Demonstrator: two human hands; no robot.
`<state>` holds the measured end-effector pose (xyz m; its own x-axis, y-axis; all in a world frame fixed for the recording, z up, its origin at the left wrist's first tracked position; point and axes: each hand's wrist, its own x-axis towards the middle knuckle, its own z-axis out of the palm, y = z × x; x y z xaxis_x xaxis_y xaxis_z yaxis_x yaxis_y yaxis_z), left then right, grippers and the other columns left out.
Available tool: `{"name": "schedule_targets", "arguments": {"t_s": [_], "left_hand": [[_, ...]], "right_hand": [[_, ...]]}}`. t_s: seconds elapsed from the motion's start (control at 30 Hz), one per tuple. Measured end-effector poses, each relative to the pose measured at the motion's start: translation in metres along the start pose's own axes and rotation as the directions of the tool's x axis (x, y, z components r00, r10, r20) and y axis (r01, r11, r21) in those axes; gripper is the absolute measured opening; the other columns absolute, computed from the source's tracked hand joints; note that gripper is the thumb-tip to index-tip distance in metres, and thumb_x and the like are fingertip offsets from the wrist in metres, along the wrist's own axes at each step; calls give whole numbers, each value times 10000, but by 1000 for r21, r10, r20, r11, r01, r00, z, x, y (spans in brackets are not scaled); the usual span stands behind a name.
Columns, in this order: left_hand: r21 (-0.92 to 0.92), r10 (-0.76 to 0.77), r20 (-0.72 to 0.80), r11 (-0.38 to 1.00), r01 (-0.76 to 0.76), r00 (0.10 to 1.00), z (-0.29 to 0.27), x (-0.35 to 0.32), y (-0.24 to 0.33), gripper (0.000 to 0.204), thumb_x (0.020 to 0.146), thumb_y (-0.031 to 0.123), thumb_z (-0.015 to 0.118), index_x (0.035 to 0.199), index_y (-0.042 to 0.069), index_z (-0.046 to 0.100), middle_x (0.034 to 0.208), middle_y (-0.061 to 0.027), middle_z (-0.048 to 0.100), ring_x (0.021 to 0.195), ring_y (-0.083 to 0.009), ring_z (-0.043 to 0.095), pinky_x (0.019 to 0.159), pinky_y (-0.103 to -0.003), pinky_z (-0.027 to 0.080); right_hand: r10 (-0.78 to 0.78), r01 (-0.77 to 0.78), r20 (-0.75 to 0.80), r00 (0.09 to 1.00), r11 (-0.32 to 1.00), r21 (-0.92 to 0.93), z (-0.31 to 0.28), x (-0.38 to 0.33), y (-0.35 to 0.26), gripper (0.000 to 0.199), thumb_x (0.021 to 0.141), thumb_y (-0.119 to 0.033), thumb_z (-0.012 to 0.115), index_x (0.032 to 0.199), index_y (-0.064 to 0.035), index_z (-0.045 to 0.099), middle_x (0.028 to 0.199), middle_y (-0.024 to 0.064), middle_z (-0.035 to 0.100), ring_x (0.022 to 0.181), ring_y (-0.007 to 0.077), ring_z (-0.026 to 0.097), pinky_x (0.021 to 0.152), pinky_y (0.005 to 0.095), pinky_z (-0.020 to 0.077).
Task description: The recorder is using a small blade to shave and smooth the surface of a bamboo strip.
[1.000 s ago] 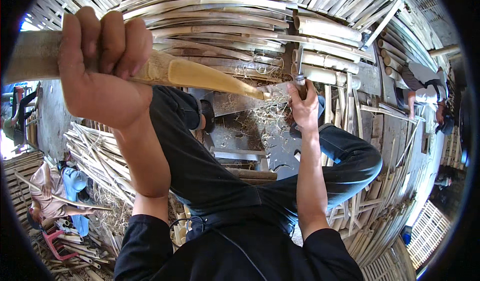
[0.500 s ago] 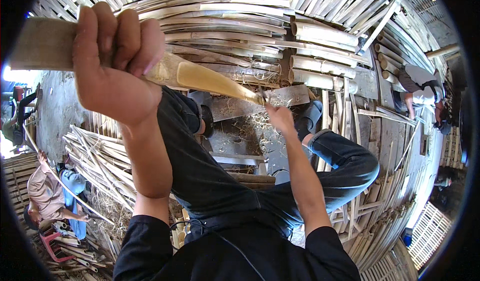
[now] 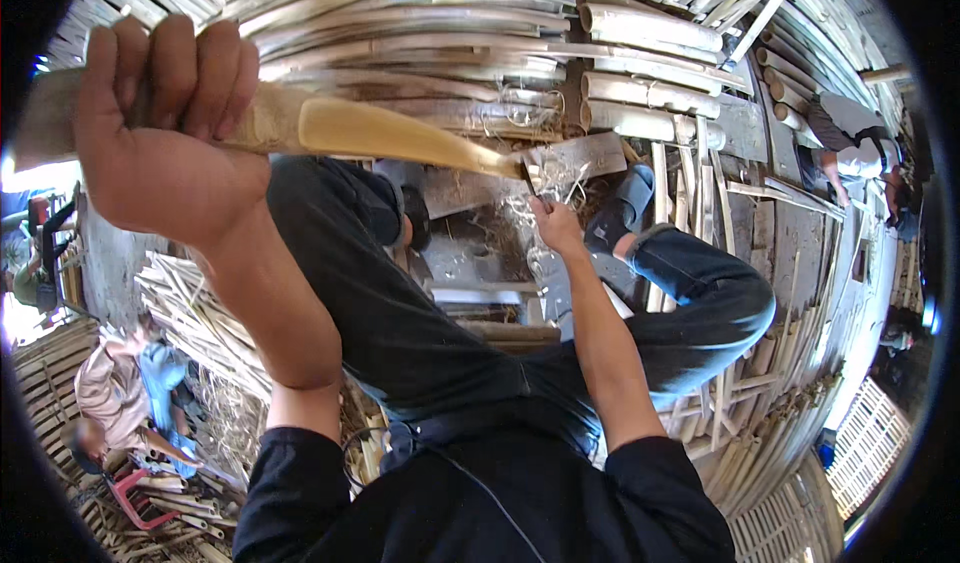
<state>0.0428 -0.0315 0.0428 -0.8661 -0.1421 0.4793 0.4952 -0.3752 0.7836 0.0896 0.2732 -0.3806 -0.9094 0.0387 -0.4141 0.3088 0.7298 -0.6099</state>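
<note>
My left hand point(image 3: 165, 138) is raised close to the camera and grips the thick end of a long pale bamboo piece point(image 3: 400, 135). The bamboo slants away to the right and down, and its far end is shaved smooth and yellow. My right hand point(image 3: 556, 229) is closed just below that far tip, holding what looks like a flat grey blade point(image 3: 580, 157) against the bamboo. Curly shavings point(image 3: 560, 181) hang around the tip. My legs in dark trousers and blue jeans are spread below.
Stacks of bamboo poles point(image 3: 640, 33) fill the floor ahead. A bundle of split strips point(image 3: 200, 313) lies at the left. Two people point(image 3: 125, 393) crouch at the lower left by a red chair point(image 3: 140, 503). Another person point(image 3: 850, 133) bends at the upper right.
My right hand with the blade has slid left and down, nearer to me along the bamboo tip. My left hand has shifted a little right with the bamboo.
</note>
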Motion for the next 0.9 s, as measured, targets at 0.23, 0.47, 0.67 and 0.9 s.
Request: {"name": "schedule_targets", "arguments": {"t_s": [0.23, 0.47, 0.67, 0.9], "left_hand": [[136, 98, -156, 988, -77, 983, -11, 4, 3, 330, 938, 243, 489, 659, 161, 333, 559, 27, 233, 462, -92, 197, 450, -263, 206], [121, 113, -130, 988, -98, 985, -4, 2, 21, 295, 977, 210, 452, 700, 170, 359, 527, 42, 275, 422, -73, 213, 419, -239, 210], [89, 27, -12, 996, -26, 1000, 22, 7, 17, 349, 976, 240, 482, 663, 174, 343, 542, 40, 254, 443, -74, 203, 446, -237, 204], [49, -36, 59, 998, 33, 998, 27, 22, 9, 339, 982, 270, 490, 687, 164, 362, 543, 33, 274, 432, -77, 214, 439, -236, 215]], "right_hand": [[-26, 87, -191, 981, 945, 316, -123, -8, -123, 554, 961, -526, 563, 890, 17, 649, 666, 112, 640, 549, 188, 605, 562, 397, 507], [-107, 83, 115, 988, 978, 193, -109, -52, -123, 356, 946, -372, 610, 960, -18, 640, 671, 84, 604, 604, 184, 613, 569, 417, 487], [-136, 183, -198, 971, 952, 245, -15, -50, -101, 364, 921, -351, 596, 1125, -54, 652, 898, 228, 696, 842, 438, 666, 756, 473, 522], [-174, 174, -20, 985, 984, 24, -34, 8, -102, 315, 960, -319, 572, 1160, -100, 679, 826, 205, 695, 703, 334, 673, 659, 419, 526]]}}
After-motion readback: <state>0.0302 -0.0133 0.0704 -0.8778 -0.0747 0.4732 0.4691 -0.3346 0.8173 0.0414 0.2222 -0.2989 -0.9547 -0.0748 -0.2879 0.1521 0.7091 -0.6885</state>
